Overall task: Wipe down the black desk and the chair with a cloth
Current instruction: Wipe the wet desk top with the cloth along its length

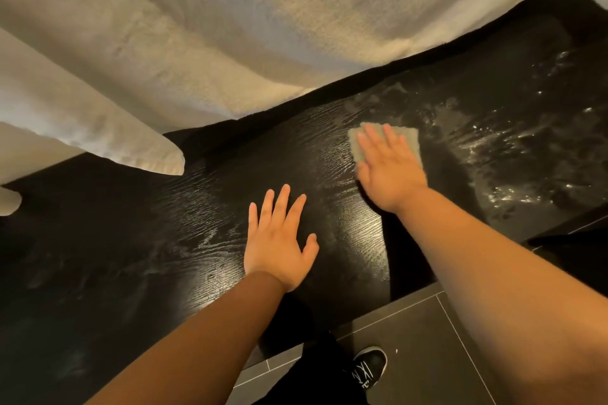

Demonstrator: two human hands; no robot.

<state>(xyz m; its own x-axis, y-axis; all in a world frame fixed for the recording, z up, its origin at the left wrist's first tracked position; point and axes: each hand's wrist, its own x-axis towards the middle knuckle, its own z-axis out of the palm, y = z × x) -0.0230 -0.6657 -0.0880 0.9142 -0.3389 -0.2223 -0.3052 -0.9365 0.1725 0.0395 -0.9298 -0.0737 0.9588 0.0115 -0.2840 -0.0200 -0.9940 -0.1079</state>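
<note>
The black desk (164, 240) fills the middle of the head view, its wood-grain top glossy and streaked. My right hand (388, 171) lies flat, fingers spread, pressing a small grey-green cloth (409, 138) onto the desk top right of centre. Only the cloth's far edge and right side show past my fingers. My left hand (279, 240) rests flat on the desk with fingers apart, holding nothing, below and left of the cloth. White smears and specks (513, 154) cover the desk's right part beyond the cloth. No chair is visible.
A pale, fluffy wall or fabric surface (230, 26) rises behind the desk's far edge. A white rounded object (98, 141) overhangs the desk at the left. Dark floor tiles (414, 339) and my black shoe (368, 368) show below the desk's near edge.
</note>
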